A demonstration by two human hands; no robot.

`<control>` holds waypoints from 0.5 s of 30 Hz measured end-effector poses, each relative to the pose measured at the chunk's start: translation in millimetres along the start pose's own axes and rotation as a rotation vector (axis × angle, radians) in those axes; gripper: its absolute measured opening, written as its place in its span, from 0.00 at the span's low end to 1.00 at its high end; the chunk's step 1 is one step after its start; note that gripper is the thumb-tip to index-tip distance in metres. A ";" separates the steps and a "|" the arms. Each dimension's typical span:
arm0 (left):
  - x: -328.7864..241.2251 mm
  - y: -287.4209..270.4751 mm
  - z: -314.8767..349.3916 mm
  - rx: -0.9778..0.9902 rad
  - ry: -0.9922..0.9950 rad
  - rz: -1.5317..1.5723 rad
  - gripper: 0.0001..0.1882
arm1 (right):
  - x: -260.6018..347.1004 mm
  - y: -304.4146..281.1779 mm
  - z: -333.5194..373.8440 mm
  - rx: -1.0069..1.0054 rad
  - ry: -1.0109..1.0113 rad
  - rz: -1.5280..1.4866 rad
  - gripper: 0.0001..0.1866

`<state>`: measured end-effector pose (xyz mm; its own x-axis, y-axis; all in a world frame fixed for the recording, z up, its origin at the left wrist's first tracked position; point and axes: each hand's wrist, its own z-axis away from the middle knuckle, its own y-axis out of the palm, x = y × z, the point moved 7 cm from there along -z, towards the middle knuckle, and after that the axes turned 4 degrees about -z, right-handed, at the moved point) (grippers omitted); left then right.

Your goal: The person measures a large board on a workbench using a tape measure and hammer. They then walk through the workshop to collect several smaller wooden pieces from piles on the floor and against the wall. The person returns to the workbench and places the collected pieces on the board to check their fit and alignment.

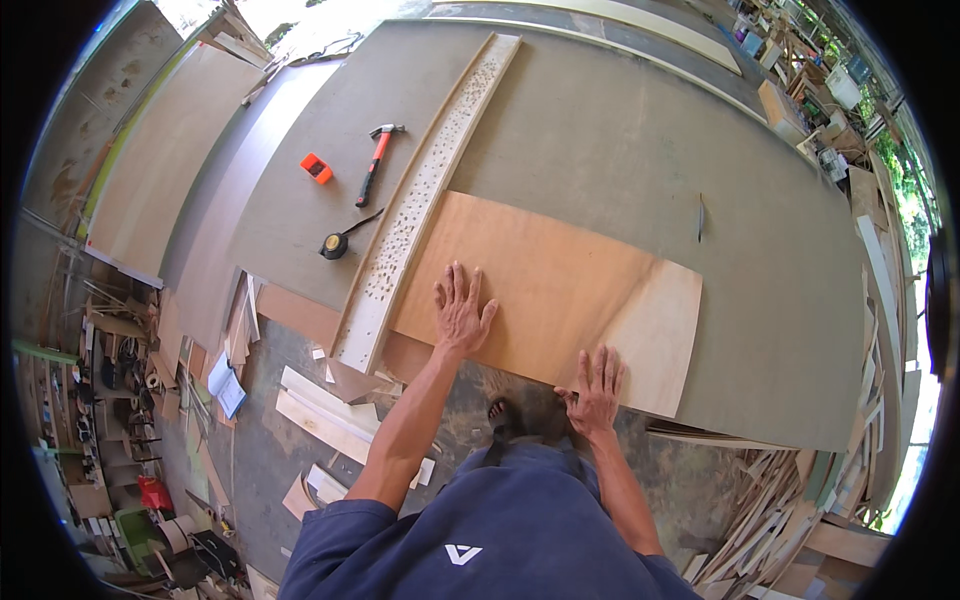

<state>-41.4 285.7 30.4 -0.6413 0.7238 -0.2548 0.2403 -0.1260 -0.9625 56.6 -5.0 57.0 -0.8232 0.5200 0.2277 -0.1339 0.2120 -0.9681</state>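
A rectangular plywood panel [545, 275] lies flat on the large grey board of the worktable [600, 130], its near edge toward me. My left hand [462, 315] rests palm down on the panel's left part, fingers spread and holding nothing. Near the panel's front edge, my right hand [594, 390] also lies flat with its fingers stretched out. Along the panel's left side runs a long white strip [405, 215] with raised wooden edges and many small holes or specks; the panel touches or nearly touches it.
Left of the strip lie a claw hammer [375, 165], an orange box [316, 168] and a tape measure [335, 245]. A thin dark tool [700, 218] is at the right. Wood offcuts [330, 415] and a notebook [226, 387] are below left; a scrap pile [765, 520] stands lower right.
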 end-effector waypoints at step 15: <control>-15.1 2.9 -71.4 0.048 -0.046 -0.061 0.40 | -28.6 1.5 -69.2 0.015 -0.032 -0.015 0.44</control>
<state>20.9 322.8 38.1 -0.6870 0.6991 -0.1982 0.1651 -0.1155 -0.9795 118.1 37.7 56.3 -0.8380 0.4905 0.2390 -0.1542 0.2073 -0.9660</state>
